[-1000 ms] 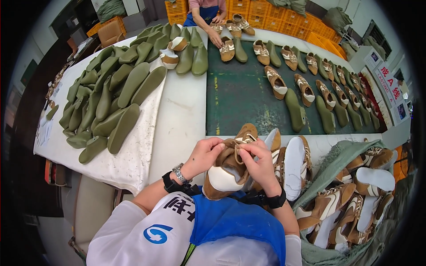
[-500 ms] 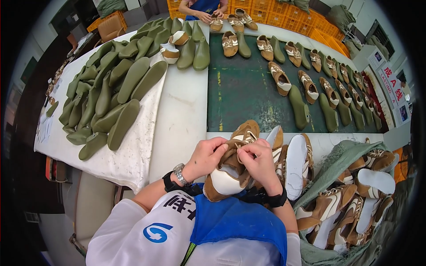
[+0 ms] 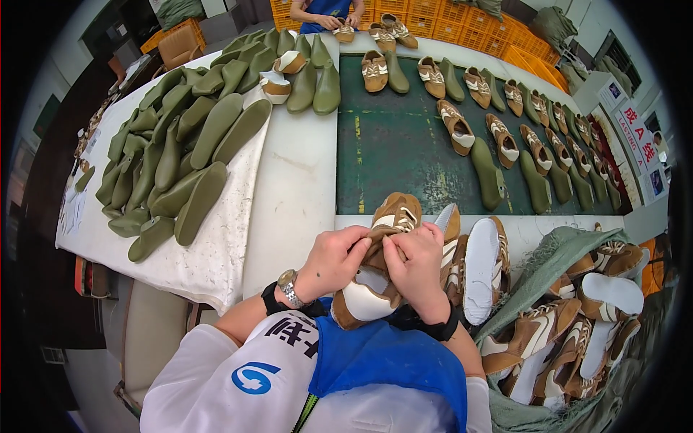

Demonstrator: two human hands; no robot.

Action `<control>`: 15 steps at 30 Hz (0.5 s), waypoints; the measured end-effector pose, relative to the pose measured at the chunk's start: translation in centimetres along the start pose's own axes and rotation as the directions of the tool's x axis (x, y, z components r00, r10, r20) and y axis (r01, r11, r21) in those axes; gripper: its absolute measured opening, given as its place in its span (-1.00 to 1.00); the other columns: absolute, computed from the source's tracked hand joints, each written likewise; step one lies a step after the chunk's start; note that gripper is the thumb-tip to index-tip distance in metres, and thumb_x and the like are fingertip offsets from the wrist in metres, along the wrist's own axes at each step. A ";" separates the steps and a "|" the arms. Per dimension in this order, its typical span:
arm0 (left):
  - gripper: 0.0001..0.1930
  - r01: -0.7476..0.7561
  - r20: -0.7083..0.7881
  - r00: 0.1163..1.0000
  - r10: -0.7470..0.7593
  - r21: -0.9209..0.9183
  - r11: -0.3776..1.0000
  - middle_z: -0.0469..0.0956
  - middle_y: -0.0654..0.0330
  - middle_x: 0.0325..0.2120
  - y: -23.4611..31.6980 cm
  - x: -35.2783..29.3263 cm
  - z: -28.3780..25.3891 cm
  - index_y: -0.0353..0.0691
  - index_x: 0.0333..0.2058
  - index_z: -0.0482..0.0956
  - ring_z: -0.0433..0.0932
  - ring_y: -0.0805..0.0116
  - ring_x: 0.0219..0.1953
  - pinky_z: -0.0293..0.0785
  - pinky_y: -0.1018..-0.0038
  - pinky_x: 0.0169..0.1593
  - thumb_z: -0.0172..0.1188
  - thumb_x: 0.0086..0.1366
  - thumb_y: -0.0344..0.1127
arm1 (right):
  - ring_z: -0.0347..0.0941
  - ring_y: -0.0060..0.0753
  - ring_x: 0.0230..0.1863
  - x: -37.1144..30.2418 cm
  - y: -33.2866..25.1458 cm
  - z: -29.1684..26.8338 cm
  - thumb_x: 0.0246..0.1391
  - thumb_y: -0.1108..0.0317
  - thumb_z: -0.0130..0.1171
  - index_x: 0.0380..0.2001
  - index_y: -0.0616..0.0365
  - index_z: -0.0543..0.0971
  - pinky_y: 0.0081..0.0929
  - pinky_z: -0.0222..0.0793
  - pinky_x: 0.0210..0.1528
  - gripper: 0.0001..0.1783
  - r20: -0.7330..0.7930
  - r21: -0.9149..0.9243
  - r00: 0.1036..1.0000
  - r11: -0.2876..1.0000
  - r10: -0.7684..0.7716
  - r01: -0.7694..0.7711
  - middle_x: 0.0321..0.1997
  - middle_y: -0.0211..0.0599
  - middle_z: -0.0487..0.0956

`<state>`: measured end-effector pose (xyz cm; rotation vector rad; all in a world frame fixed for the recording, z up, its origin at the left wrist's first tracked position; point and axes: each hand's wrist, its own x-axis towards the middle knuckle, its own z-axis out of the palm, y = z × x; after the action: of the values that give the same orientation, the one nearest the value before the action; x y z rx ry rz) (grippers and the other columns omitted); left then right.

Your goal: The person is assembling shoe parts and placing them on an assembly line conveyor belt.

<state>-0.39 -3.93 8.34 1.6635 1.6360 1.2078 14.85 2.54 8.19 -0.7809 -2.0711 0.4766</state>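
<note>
A brown and white shoe upper (image 3: 375,289) sits at the table's near edge, toe pointing away, pale heel toward me. My left hand (image 3: 333,260) pinches its opening from the left, a watch on the wrist. Gripping the same opening from the right is my right hand (image 3: 419,263); the fingertips of both hands meet over the shoe's middle. Finished brown and white shoes (image 3: 480,270) lie sole-up just right of my right hand.
Many olive green shoe lasts (image 3: 195,144) lie on a white cloth at left. A dark green mat (image 3: 404,144) carries rows of shoes and lasts. A green sack (image 3: 570,332) of shoes is at right. Another person (image 3: 325,11) works at the far end, orange crates behind.
Both hands stay on the shoe; the fingers have shifted slightly along its opening. The person at the far end has moved their hands.
</note>
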 end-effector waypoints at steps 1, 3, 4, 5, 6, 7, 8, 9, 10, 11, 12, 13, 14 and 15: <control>-0.84 -0.001 0.000 1.000 0.001 -0.001 1.000 0.55 -0.03 -0.50 0.2 0.0 0.0 -0.35 -0.28 0.53 0.57 0.15 -0.49 0.46 0.45 -0.39 0.04 0.22 -0.42 | 0.35 -0.32 -0.50 0.0 -0.3 0.1 -0.11 0.42 0.18 -0.63 0.16 0.54 -0.28 0.19 -0.06 -0.90 -0.030 -0.086 0.998 0.995 -0.046 0.043 -0.68 -0.37 0.45; -0.83 -0.131 -0.033 0.990 0.134 0.099 0.986 0.54 -0.02 -0.52 0.5 -0.2 -0.1 -0.34 -0.26 0.52 0.54 0.07 -0.51 0.46 0.39 -0.42 0.06 0.18 -0.45 | 0.36 -0.30 -0.49 -0.2 -0.5 0.3 -0.11 0.43 0.17 -0.63 0.16 0.53 -0.27 0.19 -0.06 -0.90 -0.047 -0.077 0.998 0.997 -0.030 0.026 -0.66 -0.36 0.46; -0.83 -0.130 -0.034 0.990 0.134 0.099 0.987 0.54 -0.02 -0.52 0.6 -0.1 -0.2 -0.34 -0.26 0.52 0.54 0.07 -0.51 0.46 0.39 -0.42 0.06 0.18 -0.45 | 0.36 -0.29 -0.47 -0.2 -0.6 0.4 -0.11 0.44 0.17 -0.62 0.17 0.52 -0.26 0.19 -0.06 -0.91 -0.063 -0.068 0.998 0.998 -0.013 0.009 -0.64 -0.34 0.47; -0.82 -0.195 -0.011 0.980 0.200 0.173 0.965 0.53 0.00 -0.54 0.8 0.0 -0.4 -0.34 -0.24 0.52 0.53 0.07 -0.53 0.45 0.37 -0.44 0.07 0.16 -0.47 | 0.36 -0.29 -0.47 -0.2 -0.4 0.5 -0.11 0.44 0.17 -0.62 0.17 0.52 -0.26 0.19 -0.06 -0.91 -0.062 -0.068 0.998 0.998 -0.015 0.010 -0.64 -0.34 0.47; -0.80 -0.259 0.015 0.965 0.263 0.243 0.935 0.52 0.02 -0.57 0.8 0.0 -0.4 -0.34 -0.23 0.51 0.53 0.08 -0.54 0.45 0.35 -0.45 0.07 0.14 -0.49 | 0.36 -0.30 -0.47 -0.3 0.0 0.6 -0.10 0.46 0.16 -0.61 0.18 0.52 -0.27 0.19 -0.06 -0.92 -0.045 0.072 0.999 0.997 0.008 -0.004 -0.62 -0.33 0.46; -0.80 -0.257 0.012 0.965 0.262 0.243 0.935 0.52 0.02 -0.57 0.9 -0.2 -0.5 -0.34 -0.23 0.51 0.53 0.08 -0.54 0.45 0.35 -0.45 0.07 0.14 -0.49 | 0.35 -0.32 -0.47 -0.3 0.2 0.6 -0.09 0.47 0.16 -0.60 0.19 0.51 -0.27 0.20 -0.06 -0.92 -0.025 0.210 0.999 0.977 0.027 -0.022 -0.60 -0.32 0.45; -0.77 -0.334 0.023 0.938 0.346 0.323 0.885 0.51 0.04 -0.57 0.8 -0.4 -0.6 -0.35 -0.22 0.50 0.52 0.11 -0.55 0.45 0.35 -0.46 0.09 0.10 -0.51 | 0.35 -0.32 -0.47 -0.5 0.2 0.6 -0.09 0.47 0.16 -0.60 0.19 0.51 -0.27 0.20 -0.06 -0.92 -0.022 0.211 0.999 0.977 0.025 -0.020 -0.60 -0.32 0.45; -0.73 -0.404 0.038 0.904 0.426 0.401 0.822 0.50 0.07 -0.58 0.8 -0.5 -0.8 -0.36 -0.21 0.49 0.52 0.15 -0.56 0.45 0.36 -0.48 0.11 0.06 -0.52 | 0.33 -0.35 -0.47 -0.7 0.1 0.6 -0.07 0.49 0.14 -0.59 0.21 0.51 -0.27 0.20 -0.02 -0.92 0.036 0.371 0.988 0.916 0.153 -0.155 -0.59 -0.32 0.43; -0.73 -0.401 0.031 0.905 0.425 0.402 0.823 0.50 0.07 -0.58 0.8 -0.7 -0.9 -0.36 -0.21 0.49 0.52 0.15 -0.56 0.45 0.36 -0.48 0.11 0.06 -0.52 | 0.31 -0.38 -0.47 -1.0 0.1 0.6 -0.05 0.51 0.13 -0.58 0.22 0.51 -0.28 0.19 0.02 -0.92 0.115 0.510 0.957 0.811 0.266 -0.287 -0.58 -0.32 0.40; -0.68 -0.458 0.052 0.872 0.486 0.437 0.775 0.48 0.11 -0.56 0.8 -0.9 -1.2 -0.37 -0.19 0.47 0.50 0.19 -0.55 0.43 0.39 -0.49 0.12 0.00 -0.49 | 0.31 -0.38 -0.47 -1.1 0.0 0.6 -0.05 0.51 0.13 -0.58 0.22 0.51 -0.28 0.19 0.02 -0.92 0.120 0.509 0.958 0.812 0.261 -0.285 -0.58 -0.32 0.40; -0.62 -0.507 0.076 0.839 0.539 0.470 0.722 0.46 0.16 -0.54 0.9 -1.2 -1.3 -0.38 -0.18 0.46 0.48 0.24 -0.55 0.41 0.41 -0.50 0.12 -0.06 -0.45 | 0.29 -0.43 -0.46 -1.4 -0.2 0.6 -0.02 0.51 0.11 -0.57 0.23 0.50 -0.29 0.18 0.06 -0.91 0.136 0.574 0.948 0.757 0.286 -0.311 -0.58 -0.35 0.38; -0.62 -0.499 0.068 0.843 0.534 0.473 0.726 0.46 0.16 -0.54 1.2 -1.3 -1.4 -0.38 -0.18 0.46 0.48 0.24 -0.55 0.41 0.41 -0.50 0.12 -0.06 -0.45 | 0.27 -0.48 -0.45 -1.5 -0.3 0.7 0.00 0.52 0.09 -0.55 0.25 0.49 -0.31 0.16 0.10 -0.91 0.155 0.635 0.938 0.696 0.310 -0.335 -0.57 -0.39 0.37; -0.62 -0.503 0.082 0.843 0.532 0.470 0.725 0.48 0.14 -0.52 1.6 -1.3 -1.5 -0.39 -0.20 0.47 0.50 0.23 -0.53 0.44 0.41 -0.48 0.14 -0.10 -0.49 | 0.27 -0.48 -0.45 -1.6 -0.1 0.6 0.00 0.52 0.09 -0.55 0.25 0.49 -0.31 0.16 0.10 -0.91 0.166 0.634 0.938 0.696 0.305 -0.338 -0.57 -0.39 0.37; -0.62 -0.507 0.096 0.843 0.529 0.470 0.722 0.51 0.12 -0.50 1.9 -1.3 -1.7 -0.40 -0.22 0.49 0.52 0.22 -0.51 0.46 0.42 -0.47 0.15 -0.13 -0.52 | 0.27 -0.51 -0.44 -1.5 0.2 0.4 0.02 0.51 0.09 -0.55 0.25 0.48 -0.31 0.13 0.13 -0.90 0.155 0.601 0.964 0.753 0.218 -0.267 -0.55 -0.41 0.37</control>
<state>-0.68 -5.83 10.40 2.5658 1.6356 1.1337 15.29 1.69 6.96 -0.6289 -1.7060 1.2779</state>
